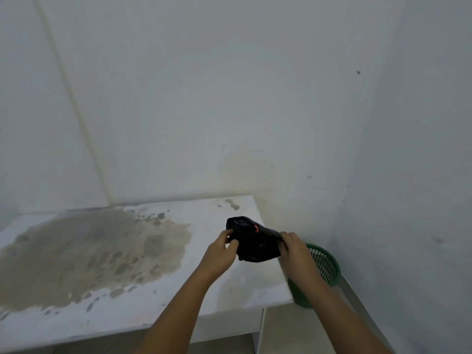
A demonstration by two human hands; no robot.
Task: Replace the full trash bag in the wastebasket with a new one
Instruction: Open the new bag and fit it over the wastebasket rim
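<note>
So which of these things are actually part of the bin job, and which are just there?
Part of the job:
black bag, gripped by the left hand and right hand
green basket, beside the counter

Just there:
white counter
brown stain on the counter

A white counter (204, 297) fills the lower left of the frame, with a wide brownish stain (97, 254) across it. Pale walls (229, 85) rise behind, meeting in a corner at the right.

Both bare arms extended forward, left hand (221, 247) and right hand (293, 247) pinched closed, facing inward
</note>
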